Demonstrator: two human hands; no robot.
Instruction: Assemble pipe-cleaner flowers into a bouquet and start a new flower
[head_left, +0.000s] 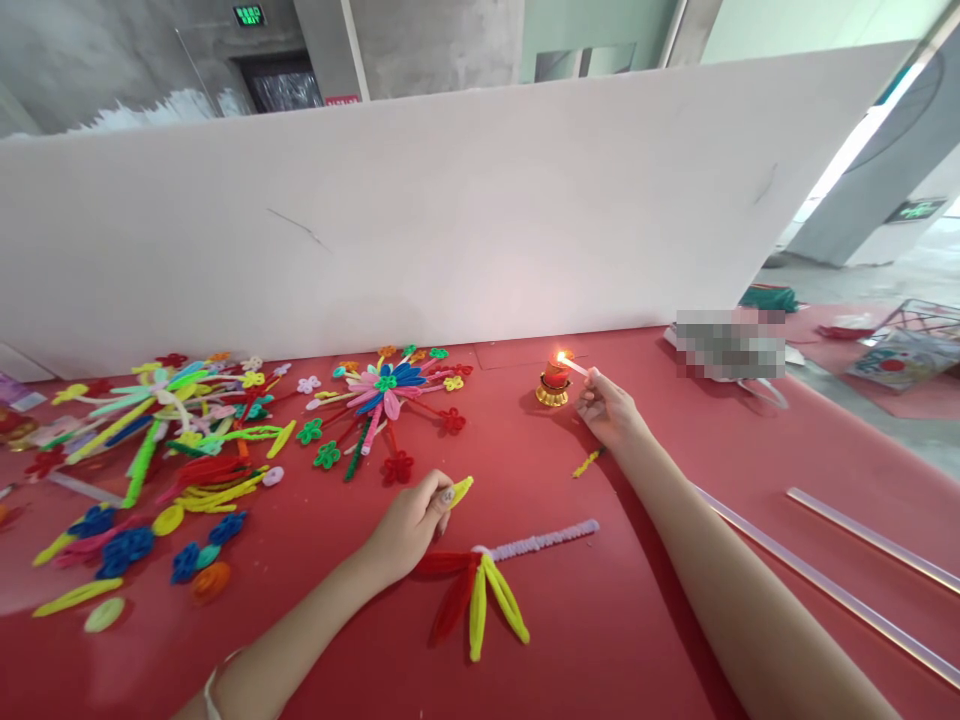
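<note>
My right hand (609, 408) is closed on a thin pale stick (574, 366) whose tip sits in the flame of a small red candle (556, 376) on a gold base. My left hand (411, 525) rests on the red table (637, 620), pinching a small yellow pipe-cleaner loop (460, 490). Just in front of the left hand lies a pipe-cleaner piece with red and yellow loops (480, 595) and a lilac stem (547, 538). A short yellow scrap (586, 464) lies below my right wrist.
A white board (450, 230) walls the table's far edge. Finished pipe-cleaner flowers (386, 400) and a heap of coloured loops (165, 440) fill the left side. Two clear glue sticks (870, 540) lie at right. Red mats and a wire basket (919, 330) sit beyond.
</note>
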